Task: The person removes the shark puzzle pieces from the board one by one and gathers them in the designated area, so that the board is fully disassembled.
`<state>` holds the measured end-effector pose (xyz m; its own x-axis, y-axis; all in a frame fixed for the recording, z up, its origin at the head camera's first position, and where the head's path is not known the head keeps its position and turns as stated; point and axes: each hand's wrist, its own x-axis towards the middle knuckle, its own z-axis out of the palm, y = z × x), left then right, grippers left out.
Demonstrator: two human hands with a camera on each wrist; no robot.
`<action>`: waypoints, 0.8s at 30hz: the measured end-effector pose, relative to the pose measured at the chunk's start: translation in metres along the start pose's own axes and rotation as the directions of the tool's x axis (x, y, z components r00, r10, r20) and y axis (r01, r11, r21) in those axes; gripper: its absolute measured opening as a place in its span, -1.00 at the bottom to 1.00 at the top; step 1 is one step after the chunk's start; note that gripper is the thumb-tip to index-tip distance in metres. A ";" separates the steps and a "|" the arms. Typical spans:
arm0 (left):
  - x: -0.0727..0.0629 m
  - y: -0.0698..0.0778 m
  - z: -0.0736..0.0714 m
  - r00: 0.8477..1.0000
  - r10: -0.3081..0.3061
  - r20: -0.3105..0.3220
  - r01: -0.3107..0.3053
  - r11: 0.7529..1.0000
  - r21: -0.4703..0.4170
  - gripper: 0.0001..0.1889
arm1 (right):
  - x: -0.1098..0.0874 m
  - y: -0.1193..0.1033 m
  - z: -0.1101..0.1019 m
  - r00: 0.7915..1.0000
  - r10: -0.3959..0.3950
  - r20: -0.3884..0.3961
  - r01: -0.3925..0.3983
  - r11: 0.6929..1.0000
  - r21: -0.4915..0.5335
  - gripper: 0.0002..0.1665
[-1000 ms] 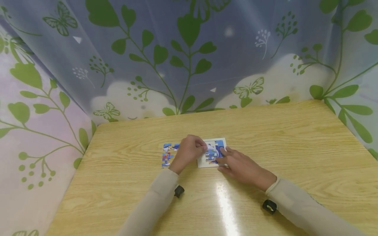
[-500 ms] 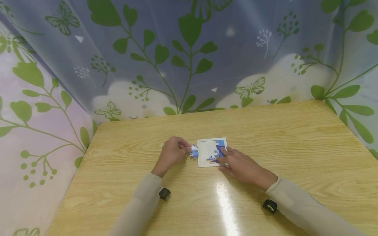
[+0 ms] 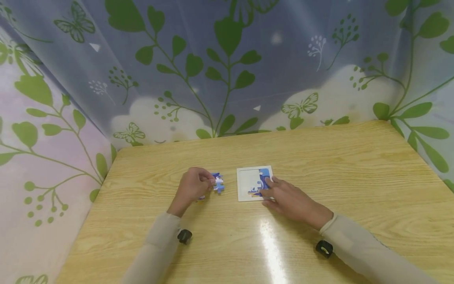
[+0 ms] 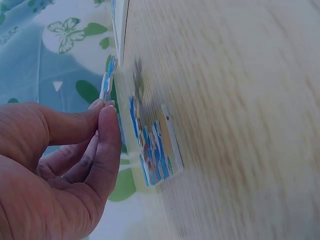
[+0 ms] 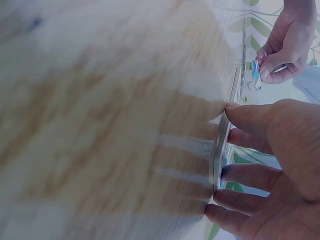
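My left hand [image 3: 190,190] pinches a blue and white jigsaw piece [image 3: 218,187] between thumb and fingertips, to the left of the puzzle tray [image 3: 242,186]. In the left wrist view that piece [image 4: 106,82] stands out edge-on beyond the fingertips, raised over the table. Loose jigsaw pieces [image 4: 156,152] lie flat on the wood below, mostly hidden by the hand in the head view. Fingers extended, my right hand [image 3: 291,200] rests on the tray's right side. Joined blue pieces [image 3: 263,173] fill the tray's right part and some of its lower edge; its left part shows bare white.
The wooden table [image 3: 319,157] runs back to a leaf-printed curtain [image 3: 227,71], which also hangs along the left and right sides. A black wrist camera [image 3: 185,236] sits below the left hand, and another wrist camera [image 3: 324,249] below the right.
My left hand has moved left from over the tray, carrying a pinched piece out past the loose ones. More of the tray's white base now shows. The right hand stays on the tray.
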<state>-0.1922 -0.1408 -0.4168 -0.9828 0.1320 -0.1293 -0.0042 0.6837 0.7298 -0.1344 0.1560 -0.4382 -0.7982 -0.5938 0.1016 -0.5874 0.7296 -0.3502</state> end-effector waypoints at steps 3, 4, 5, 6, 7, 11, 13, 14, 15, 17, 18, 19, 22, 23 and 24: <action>-0.001 -0.003 -0.003 1.000 0.007 -0.005 -0.007 1.000 0.012 -0.95 | 0.000 0.000 0.000 1.000 0.000 0.002 0.000 1.000 -0.002 -0.61; -0.001 -0.003 -0.003 1.000 0.009 -0.008 -0.009 1.000 0.015 -0.95 | 0.000 0.000 0.000 1.000 0.001 0.001 -0.001 1.000 -0.002 -0.61; -0.001 -0.004 -0.004 1.000 0.009 -0.013 -0.009 1.000 0.019 -0.95 | 0.000 0.000 0.000 1.000 0.004 0.003 -0.004 1.000 0.000 -0.61; -0.001 -0.004 -0.004 1.000 0.012 -0.017 -0.012 1.000 0.020 -0.95 | 0.000 0.000 0.000 1.000 0.008 0.006 -0.008 1.000 0.002 -0.60; -0.001 -0.005 -0.005 1.000 0.014 -0.021 -0.014 1.000 0.025 -0.95 | 0.000 0.000 0.000 1.000 0.010 0.006 -0.010 1.000 0.002 -0.60; -0.001 -0.007 -0.006 0.999 0.018 -0.027 -0.017 0.999 0.032 -0.96 | 0.000 -0.001 -0.001 1.000 0.006 0.005 -0.006 1.000 0.000 -0.61; -0.002 -0.007 -0.007 1.000 0.016 -0.027 -0.015 0.999 0.033 -0.96 | -0.001 -0.001 -0.002 1.000 0.002 0.003 -0.002 1.000 -0.004 -0.62; -0.002 -0.007 -0.007 1.000 0.016 -0.027 -0.015 0.999 0.035 -0.96 | -0.001 -0.002 -0.002 1.000 0.003 0.003 -0.003 1.000 -0.004 -0.62; -0.002 -0.008 -0.007 0.999 0.019 -0.028 -0.018 0.999 0.041 -0.96 | -0.001 -0.002 -0.002 1.000 0.006 0.004 -0.006 1.000 -0.002 -0.61; -0.003 -0.008 -0.007 0.999 0.027 -0.033 -0.026 0.998 0.049 -0.96 | -0.001 -0.002 -0.002 1.000 0.009 0.005 -0.009 1.000 -0.003 -0.61; -0.003 -0.009 -0.006 0.999 0.032 -0.037 -0.030 0.998 0.054 -0.96 | -0.001 -0.002 -0.001 1.000 0.010 0.005 -0.010 1.000 -0.003 -0.61; -0.003 -0.009 -0.006 0.998 0.039 -0.042 -0.037 0.997 0.062 -0.97 | -0.001 -0.002 -0.001 1.000 0.013 0.007 -0.013 1.000 -0.001 -0.61; -0.002 -0.010 -0.004 0.997 0.060 -0.055 -0.055 0.995 0.088 -0.95 | -0.002 -0.002 -0.001 1.000 0.015 0.006 -0.015 1.000 -0.001 -0.61; -0.002 -0.010 -0.004 0.996 0.066 -0.057 -0.060 0.993 0.097 -0.95 | -0.002 -0.001 -0.001 1.000 0.012 0.005 -0.012 1.000 -0.002 -0.61; -0.002 -0.011 -0.003 0.996 0.071 -0.060 -0.064 0.992 0.107 -0.95 | -0.002 -0.001 -0.001 1.000 0.012 0.005 -0.012 1.000 0.000 -0.61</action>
<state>-0.1908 -0.1504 -0.4224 -0.9899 0.1367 -0.0369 0.0785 0.7470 0.6602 -0.1325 0.1564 -0.4367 -0.8047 -0.5865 0.0924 -0.5774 0.7369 -0.3516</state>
